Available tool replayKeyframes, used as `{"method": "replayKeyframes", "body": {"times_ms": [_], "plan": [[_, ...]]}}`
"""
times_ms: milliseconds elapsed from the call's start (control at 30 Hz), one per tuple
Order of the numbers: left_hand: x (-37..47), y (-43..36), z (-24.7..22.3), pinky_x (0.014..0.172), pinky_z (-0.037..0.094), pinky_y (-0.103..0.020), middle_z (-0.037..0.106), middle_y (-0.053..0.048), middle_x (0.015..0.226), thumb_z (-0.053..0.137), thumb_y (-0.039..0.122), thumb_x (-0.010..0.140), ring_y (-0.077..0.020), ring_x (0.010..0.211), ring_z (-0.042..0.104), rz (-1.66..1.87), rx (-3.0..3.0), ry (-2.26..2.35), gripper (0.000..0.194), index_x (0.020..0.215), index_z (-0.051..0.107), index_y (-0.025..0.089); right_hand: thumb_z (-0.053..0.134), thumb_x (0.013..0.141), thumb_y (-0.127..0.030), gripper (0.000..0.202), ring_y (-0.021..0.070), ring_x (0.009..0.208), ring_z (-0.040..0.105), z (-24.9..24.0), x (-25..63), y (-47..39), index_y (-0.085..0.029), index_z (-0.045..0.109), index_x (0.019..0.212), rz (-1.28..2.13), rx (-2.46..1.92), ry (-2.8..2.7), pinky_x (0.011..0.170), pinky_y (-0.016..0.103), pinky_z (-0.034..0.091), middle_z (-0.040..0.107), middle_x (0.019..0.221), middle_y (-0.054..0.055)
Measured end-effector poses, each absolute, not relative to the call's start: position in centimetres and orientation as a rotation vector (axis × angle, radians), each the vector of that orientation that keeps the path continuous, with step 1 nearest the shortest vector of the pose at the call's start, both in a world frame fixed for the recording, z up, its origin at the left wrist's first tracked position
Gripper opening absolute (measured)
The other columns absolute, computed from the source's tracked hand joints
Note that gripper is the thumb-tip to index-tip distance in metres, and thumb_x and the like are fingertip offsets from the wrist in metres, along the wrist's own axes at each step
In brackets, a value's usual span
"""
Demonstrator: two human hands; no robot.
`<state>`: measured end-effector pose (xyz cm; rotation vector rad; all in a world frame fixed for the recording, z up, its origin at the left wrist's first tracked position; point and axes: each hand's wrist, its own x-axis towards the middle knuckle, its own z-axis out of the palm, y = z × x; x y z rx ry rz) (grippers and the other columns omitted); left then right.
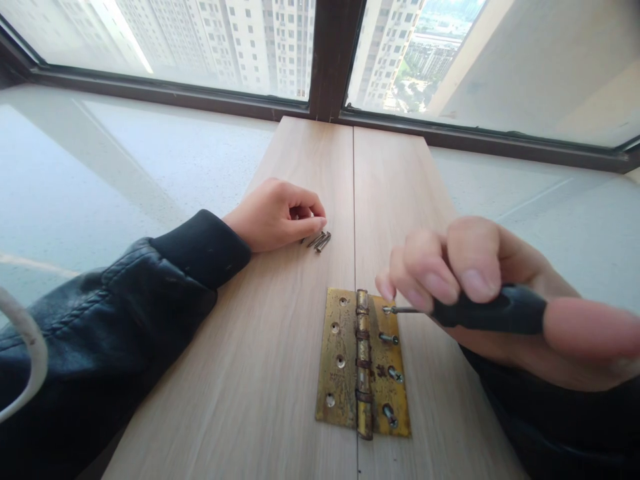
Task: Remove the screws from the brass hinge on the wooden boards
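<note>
My right hand [465, 273] is closed around the black handle of a screwdriver [493, 310]. Its shaft points left, and the tip meets a screw [387, 309] at the top hole of the right leaf of a worn brass hinge [345, 380]. Below it, several more screws stand tilted out of that leaf; the left leaf's holes hold none. My left hand [280, 213] rests on the board with thumb and fingertips pressed together beside a small pile of loose screws [320, 240]. Whether a screw is between those fingertips is hidden.
Two pale wooden boards [295, 153] lie side by side, the hinge straddling their seam. They rest on a glossy white sill [200, 147] that runs to a dark window frame [330, 60]. A white curved cable or tube [35, 353] shows at the left edge.
</note>
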<state>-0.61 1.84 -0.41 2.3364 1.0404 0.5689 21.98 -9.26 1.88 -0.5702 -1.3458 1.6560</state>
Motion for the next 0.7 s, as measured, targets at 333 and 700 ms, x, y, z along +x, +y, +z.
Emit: {"method": "replayKeyframes", "body": {"times_ms": [333, 700], "plan": [[-0.5, 1.8, -0.2, 0.056, 0.038, -0.020, 0.066, -0.001, 0.064, 0.059, 0.027, 0.079, -0.0074, 0.055, 0.052, 0.530, 2.346, 1.053, 0.019, 0.080, 0.072, 0.013, 0.035, 0.100, -0.045, 0.038, 0.0098, 0.044, 0.042, 1.3, 21.8, -9.0, -0.024, 0.068, 0.103, 1.723, -0.293, -1.529, 0.059, 0.030, 0.043, 0.045, 0.049, -0.005], [-0.5, 1.7, -0.2, 0.055, 0.037, -0.020, 0.065, 0.000, 0.062, 0.059, 0.027, 0.079, -0.0070, 0.054, 0.051, 0.525, 2.347, 1.060, 0.018, 0.079, 0.072, 0.014, 0.047, 0.088, -0.067, 0.048, 0.0089, 0.048, 0.039, 1.4, 21.6, -9.5, -0.020, 0.058, 0.084, 1.600, -0.506, -1.350, 0.059, 0.031, 0.036, 0.043, 0.057, -0.005]]}}
